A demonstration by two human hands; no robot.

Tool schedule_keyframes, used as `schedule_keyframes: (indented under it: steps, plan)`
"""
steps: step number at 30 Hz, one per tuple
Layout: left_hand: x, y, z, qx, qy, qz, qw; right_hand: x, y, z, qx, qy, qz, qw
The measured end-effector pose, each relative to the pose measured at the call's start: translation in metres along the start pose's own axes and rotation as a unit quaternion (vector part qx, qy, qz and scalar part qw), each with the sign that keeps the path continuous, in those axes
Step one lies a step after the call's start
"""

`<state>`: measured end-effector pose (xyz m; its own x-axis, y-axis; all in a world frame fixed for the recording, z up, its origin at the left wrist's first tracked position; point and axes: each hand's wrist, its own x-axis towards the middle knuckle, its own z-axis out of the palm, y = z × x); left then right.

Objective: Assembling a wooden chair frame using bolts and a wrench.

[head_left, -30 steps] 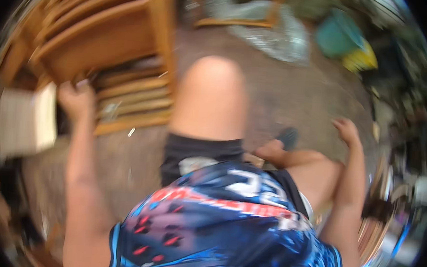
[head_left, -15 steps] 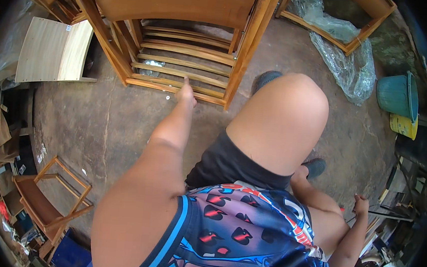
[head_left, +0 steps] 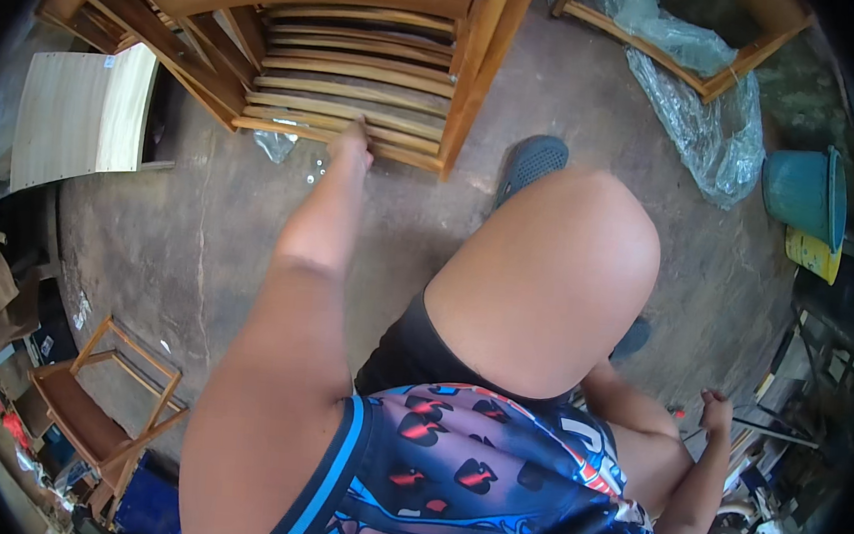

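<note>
My left hand (head_left: 352, 147) reaches forward to a wooden folding chair (head_left: 355, 93) with a brown back panel and a slatted lower part. Its fingers are closed round the chair's nearest slat and lower rail. Beside that rail, on the floor, lie a small clear plastic bag (head_left: 276, 145) and several small white pieces (head_left: 318, 170). My right hand (head_left: 717, 411) is low at the right, past my bent knee, with its fingers curled. What it holds, if anything, is too small to make out.
Pale curved wooden panels (head_left: 63, 118) stand at the left. A small brown-seated chair (head_left: 85, 406) is at the lower left. At the right are a wooden frame (head_left: 707, 85), clear plastic wrap (head_left: 721, 165), a green bucket (head_left: 796, 196) and a yellow container (head_left: 811, 254).
The slatted chair's near edge has moved away from me and slightly left, with my left hand on it. More of the plastic bag and white pieces shows. My right hand is nearly where it was.
</note>
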<state>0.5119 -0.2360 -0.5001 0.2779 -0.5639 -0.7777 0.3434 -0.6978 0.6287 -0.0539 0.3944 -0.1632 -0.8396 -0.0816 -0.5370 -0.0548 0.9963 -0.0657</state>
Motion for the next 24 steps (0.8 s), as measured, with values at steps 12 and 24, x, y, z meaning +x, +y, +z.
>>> schedule_keyframes:
  steps: [12,24]
  plan:
    - [-0.002,0.025,-0.052,0.203,-0.173,-0.018,0.964,-0.002,-0.033,0.010,-0.034,-0.019,-0.016,0.999]
    - [-0.026,0.078,-0.120,0.725,0.109,0.258,0.629,0.001,-0.018,0.012,-0.071,-0.004,-0.035,0.997]
